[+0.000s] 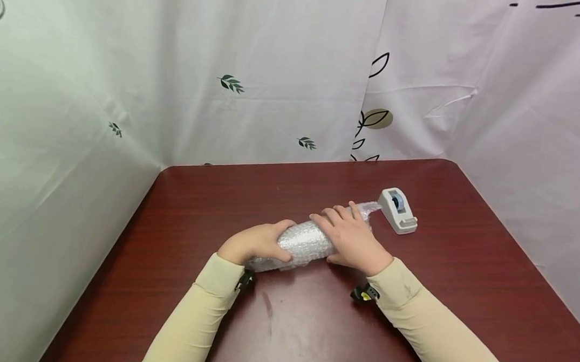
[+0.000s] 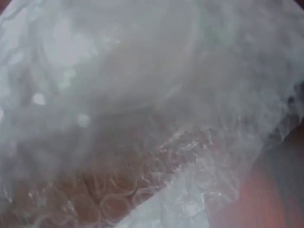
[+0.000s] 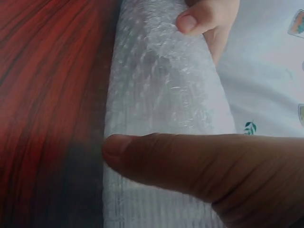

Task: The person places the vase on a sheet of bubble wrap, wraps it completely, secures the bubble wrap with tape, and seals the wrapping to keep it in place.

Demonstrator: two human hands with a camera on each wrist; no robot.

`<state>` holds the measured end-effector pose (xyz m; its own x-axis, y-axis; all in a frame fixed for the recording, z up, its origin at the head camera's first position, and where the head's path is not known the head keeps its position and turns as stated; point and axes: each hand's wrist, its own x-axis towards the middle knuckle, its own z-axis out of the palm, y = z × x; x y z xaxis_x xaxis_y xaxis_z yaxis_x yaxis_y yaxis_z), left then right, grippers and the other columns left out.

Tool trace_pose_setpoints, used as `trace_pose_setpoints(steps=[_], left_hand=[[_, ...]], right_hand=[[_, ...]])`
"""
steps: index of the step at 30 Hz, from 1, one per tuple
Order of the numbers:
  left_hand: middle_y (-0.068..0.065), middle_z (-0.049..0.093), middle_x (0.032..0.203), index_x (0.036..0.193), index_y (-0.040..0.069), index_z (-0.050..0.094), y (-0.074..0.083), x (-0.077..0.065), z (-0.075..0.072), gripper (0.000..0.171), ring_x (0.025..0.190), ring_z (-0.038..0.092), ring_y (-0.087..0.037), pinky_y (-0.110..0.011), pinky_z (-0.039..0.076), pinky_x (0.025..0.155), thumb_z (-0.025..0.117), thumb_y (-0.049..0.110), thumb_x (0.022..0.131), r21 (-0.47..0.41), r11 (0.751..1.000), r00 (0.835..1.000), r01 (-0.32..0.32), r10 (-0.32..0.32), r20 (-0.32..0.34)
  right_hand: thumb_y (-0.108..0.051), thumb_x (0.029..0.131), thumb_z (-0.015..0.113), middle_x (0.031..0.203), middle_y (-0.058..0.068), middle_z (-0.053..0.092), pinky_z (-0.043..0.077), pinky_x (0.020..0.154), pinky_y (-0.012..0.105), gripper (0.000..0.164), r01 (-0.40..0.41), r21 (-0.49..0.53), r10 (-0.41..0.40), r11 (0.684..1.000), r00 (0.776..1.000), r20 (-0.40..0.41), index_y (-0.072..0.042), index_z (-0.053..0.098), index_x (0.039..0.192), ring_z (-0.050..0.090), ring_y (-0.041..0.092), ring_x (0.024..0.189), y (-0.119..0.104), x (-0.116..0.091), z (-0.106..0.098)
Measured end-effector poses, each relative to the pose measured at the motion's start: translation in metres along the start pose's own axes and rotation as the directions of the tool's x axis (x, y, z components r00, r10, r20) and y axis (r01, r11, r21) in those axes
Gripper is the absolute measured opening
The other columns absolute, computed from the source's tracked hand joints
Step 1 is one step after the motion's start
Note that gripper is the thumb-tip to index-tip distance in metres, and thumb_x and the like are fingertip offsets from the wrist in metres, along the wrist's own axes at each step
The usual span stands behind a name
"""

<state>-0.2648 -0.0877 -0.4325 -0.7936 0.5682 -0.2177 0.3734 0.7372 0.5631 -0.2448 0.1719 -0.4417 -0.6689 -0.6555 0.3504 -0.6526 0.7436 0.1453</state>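
While both hands (image 1: 260, 242) (image 1: 351, 241) clasp a bubble-wrapped bundle (image 1: 307, 242), reddish table (image 1: 231, 200), leaf-patterned white backdrop (image 1: 276, 40)

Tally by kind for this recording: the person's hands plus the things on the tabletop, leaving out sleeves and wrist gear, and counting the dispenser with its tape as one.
Hands (left hand, right hand): 2
Bubble-wrapped bundle: 1
Tape dispenser: 1
Total: 4

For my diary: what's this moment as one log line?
left grip: holds clear bubble-wrapped cylindrical bundle | right grip: holds bundle | white plastic tape dispenser: near bundle, on dark-red woodgrain table
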Motion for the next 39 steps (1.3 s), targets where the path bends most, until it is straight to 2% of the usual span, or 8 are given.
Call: trace_pose_setpoints(steps=[6, 10, 19, 26, 32, 35, 37, 39], left_hand=[[0.001, 0.062, 0.118, 0.146, 0.022, 0.045, 0.001, -0.003, -0.002, 0.078, 0.099, 0.059, -0.015, -0.036, 0.049, 0.087, 0.078, 0.033, 0.076, -0.044, 0.999, 0.999, -0.033, 0.033, 0.001], [-0.001, 0.059, 0.120, 0.145, 0.021, 0.049, 0.008, -0.004, -0.001, 0.080, 0.103, 0.057, -0.017, -0.037, 0.049, 0.089, 0.085, 0.035, 0.075, 0.060, 0.996, 0.997, -0.068, 0.070, -0.036], [-0.006, 0.059, 0.116, 0.145, 0.021, 0.048, 0.024, -0.010, 0.005, 0.083, 0.095, 0.059, -0.023, -0.042, 0.050, 0.083, 0.086, 0.042, 0.074, 0.286, 0.958, 0.992, 0.013, 0.023, -0.121], [-0.004, 0.052, 0.125, 0.150, 0.021, 0.044, 0.015, -0.005, 0.002, 0.087, 0.096, 0.060, -0.018, -0.037, 0.051, 0.084, 0.086, 0.039, 0.075, 0.238, 0.971, 0.992, -0.020, 0.049, -0.118], [-0.005, 0.054, 0.143, 0.152, 0.015, 0.041, -0.004, 0.003, -0.006, 0.086, 0.120, 0.058, -0.018, -0.039, 0.046, 0.101, 0.082, 0.040, 0.080, 0.213, 0.976, 0.980, -0.041, 0.080, -0.182], [-0.005, 0.054, 0.144, 0.151, 0.016, 0.041, -0.009, 0.005, -0.008, 0.083, 0.125, 0.057, -0.020, -0.041, 0.045, 0.104, 0.081, 0.042, 0.082, 0.199, 0.978, 0.979, -0.054, 0.091, -0.181], [-0.006, 0.054, 0.144, 0.150, 0.016, 0.041, -0.010, 0.005, -0.008, 0.082, 0.126, 0.056, -0.020, -0.041, 0.044, 0.105, 0.080, 0.042, 0.083, 0.199, 0.977, 0.979, -0.072, 0.108, -0.174], [-0.006, 0.054, 0.142, 0.151, 0.016, 0.041, -0.011, 0.005, -0.007, 0.081, 0.122, 0.059, -0.021, -0.042, 0.046, 0.103, 0.078, 0.043, 0.084, 0.205, 0.976, 0.976, -0.078, 0.117, -0.184]], right_hand=[[-0.042, 0.058, 0.091, 0.125, 0.009, 0.061, 0.037, 0.104, 0.063, 0.095, 0.007, -0.015, -0.007, 1.000, 1.000, 0.008, -0.013, 0.054, 0.141, 0.055, 0.035, 0.113, 0.000, 0.002, 0.001], [-0.042, 0.058, 0.088, 0.123, 0.009, 0.062, 0.040, 0.101, 0.060, 0.092, -0.005, -0.016, 0.006, 1.000, 1.000, 0.018, -0.012, 0.055, 0.139, 0.056, 0.036, 0.110, 0.000, 0.001, 0.000], [-0.045, 0.054, 0.087, 0.116, 0.010, 0.063, 0.044, 0.093, 0.053, 0.091, -0.009, 0.023, 0.009, 1.000, 1.000, 0.005, -0.012, 0.058, 0.133, 0.059, 0.036, 0.102, 0.002, 0.002, 0.001], [-0.046, 0.055, 0.087, 0.118, 0.010, 0.065, 0.044, 0.096, 0.052, 0.091, 0.014, 0.067, -0.012, 0.998, 1.000, -0.022, -0.011, 0.060, 0.135, 0.061, 0.033, 0.106, 0.009, 0.004, 0.004], [-0.046, 0.071, 0.086, 0.138, 0.014, 0.055, 0.026, 0.114, 0.061, 0.084, 0.053, 0.251, -0.019, 0.966, 0.991, -0.134, -0.011, 0.055, 0.141, 0.047, 0.033, 0.131, 0.034, 0.002, 0.002], [-0.034, 0.079, 0.081, 0.128, 0.015, 0.060, 0.036, 0.106, 0.055, 0.059, 0.034, 0.341, 0.080, 0.939, 0.946, -0.314, -0.008, 0.062, 0.129, 0.054, 0.032, 0.119, 0.063, -0.009, -0.002], [-0.022, 0.083, 0.076, 0.111, 0.014, 0.065, 0.044, 0.092, 0.046, 0.038, -0.042, 0.395, 0.218, 0.918, 0.885, -0.412, -0.005, 0.068, 0.116, 0.059, 0.029, 0.102, 0.085, -0.025, -0.004], [-0.016, 0.087, 0.071, 0.096, 0.010, 0.065, 0.044, 0.080, 0.035, 0.020, -0.196, 0.461, 0.407, 0.865, 0.811, -0.419, -0.005, 0.070, 0.104, 0.058, 0.022, 0.086, 0.105, -0.045, -0.002]])
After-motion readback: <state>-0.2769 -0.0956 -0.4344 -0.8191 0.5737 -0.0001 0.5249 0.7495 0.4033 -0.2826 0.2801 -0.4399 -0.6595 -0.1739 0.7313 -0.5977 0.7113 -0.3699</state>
